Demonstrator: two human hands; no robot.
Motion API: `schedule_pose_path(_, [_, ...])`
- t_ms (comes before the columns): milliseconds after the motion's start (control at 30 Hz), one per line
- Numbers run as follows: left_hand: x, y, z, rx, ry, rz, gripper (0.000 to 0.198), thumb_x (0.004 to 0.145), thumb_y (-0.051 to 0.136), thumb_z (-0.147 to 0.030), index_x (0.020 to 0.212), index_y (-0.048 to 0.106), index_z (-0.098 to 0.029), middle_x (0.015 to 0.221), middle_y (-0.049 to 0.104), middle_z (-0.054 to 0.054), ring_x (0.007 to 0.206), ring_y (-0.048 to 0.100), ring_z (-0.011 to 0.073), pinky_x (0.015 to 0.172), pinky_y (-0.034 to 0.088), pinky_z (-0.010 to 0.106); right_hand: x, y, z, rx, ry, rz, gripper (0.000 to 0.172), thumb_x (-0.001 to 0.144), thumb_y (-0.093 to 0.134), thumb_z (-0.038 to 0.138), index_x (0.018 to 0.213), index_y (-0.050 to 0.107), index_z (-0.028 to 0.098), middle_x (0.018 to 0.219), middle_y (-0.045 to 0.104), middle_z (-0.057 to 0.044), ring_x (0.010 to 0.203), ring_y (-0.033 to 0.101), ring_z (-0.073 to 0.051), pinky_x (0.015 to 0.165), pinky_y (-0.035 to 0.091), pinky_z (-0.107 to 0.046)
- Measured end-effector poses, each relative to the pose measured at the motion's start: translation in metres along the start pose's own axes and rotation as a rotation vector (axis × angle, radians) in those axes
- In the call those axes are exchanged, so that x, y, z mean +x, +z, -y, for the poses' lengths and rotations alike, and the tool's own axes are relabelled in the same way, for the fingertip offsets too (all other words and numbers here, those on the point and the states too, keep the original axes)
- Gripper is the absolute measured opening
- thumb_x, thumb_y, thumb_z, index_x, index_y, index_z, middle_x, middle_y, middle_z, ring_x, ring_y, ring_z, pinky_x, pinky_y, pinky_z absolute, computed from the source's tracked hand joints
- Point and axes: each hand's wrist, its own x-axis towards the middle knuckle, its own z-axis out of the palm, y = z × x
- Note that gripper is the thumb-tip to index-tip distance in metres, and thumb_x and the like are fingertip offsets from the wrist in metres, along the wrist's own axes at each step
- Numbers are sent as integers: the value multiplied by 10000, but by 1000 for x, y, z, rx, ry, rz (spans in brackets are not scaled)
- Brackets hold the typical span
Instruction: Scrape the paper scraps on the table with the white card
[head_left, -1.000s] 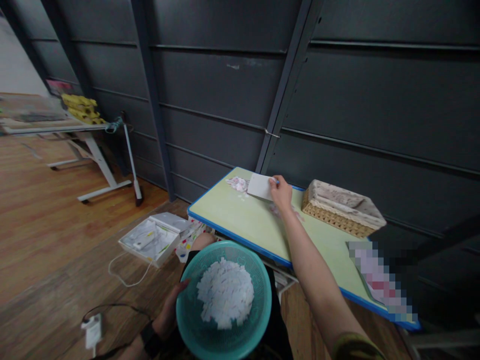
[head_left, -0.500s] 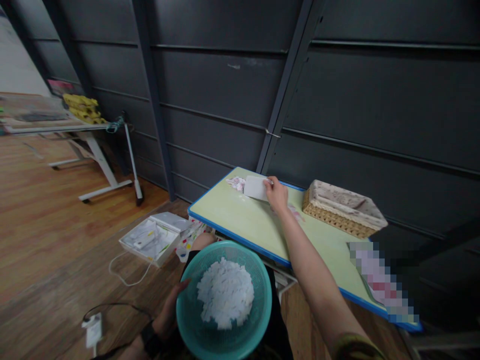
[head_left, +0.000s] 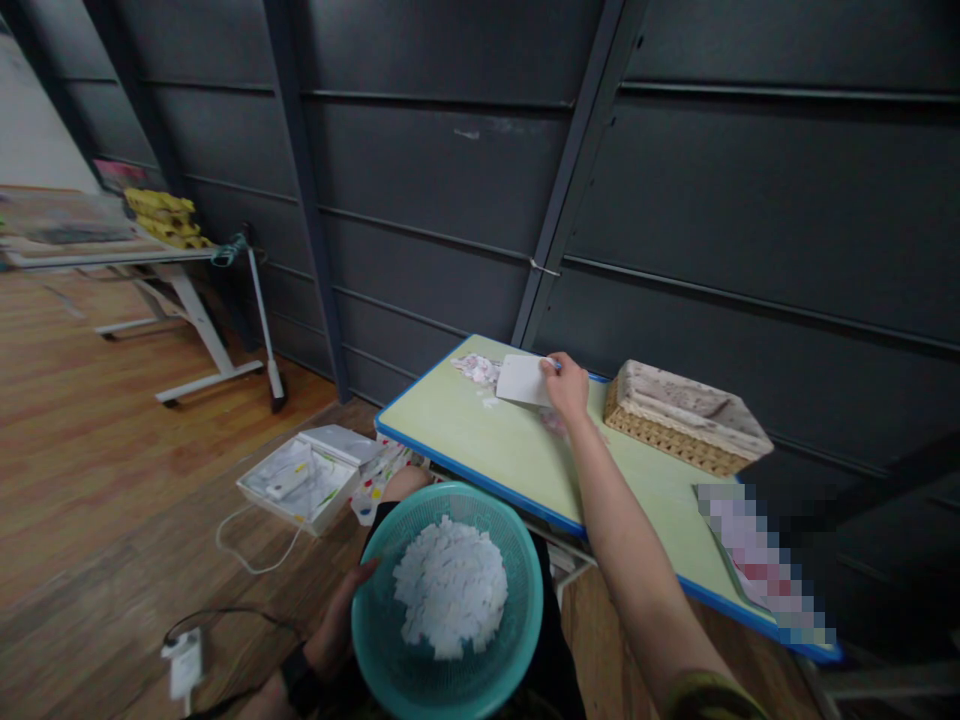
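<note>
My right hand (head_left: 568, 385) reaches across the pale green table (head_left: 480, 440) and is closed on a flat white card (head_left: 523, 380). The card's edge rests on the tabletop beside a small heap of pink and white paper bits (head_left: 477, 368) at the far left corner. My left hand (head_left: 352, 590) grips the rim of a teal plastic basket (head_left: 517, 640) on my lap. The basket holds a pile of white paper pieces (head_left: 448, 588).
A wicker tray (head_left: 682, 415) stands at the table's back right. On the wooden floor at left lie an open white box (head_left: 304, 480), a cable and a plug adapter (head_left: 184, 662). Farther left stands a white-legged table (head_left: 112, 250). A dark panelled wall runs behind.
My right hand pushed the card left toward the paper bits, then drew it back to the right. The basket and my left hand stayed put.
</note>
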Motion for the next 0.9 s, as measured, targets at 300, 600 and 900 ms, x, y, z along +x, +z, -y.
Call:
schedule_pose_path(300, [5,-9,5,-68,-39,56,201,778,606,-296,876,690,-142,787,782,42,1068,628,279,982,452,343,-2,11,2,97,-45,32,373,847,420,403,1013,644,155,857,689,-102,731,586,-221,699,406,-301])
schedule_pose_path(600, [0,-3,2,-33,-48,1,352,779,612,-279,1062,635,-72,800,780,66,1022,646,302,921,499,371,-3,20,-1,163,-65,123,357,814,426,417,973,641,181,786,669,-66,707,568,-209,711,415,-313])
schedule_pose_path(900, [-2,9,-4,-83,-26,77,714,804,592,-271,1411,295,-39,1035,737,73,1115,591,275,938,494,339,-2,18,-9,305,50,91,313,735,471,430,829,606,163,707,633,-50,637,536,-180,622,409,-282])
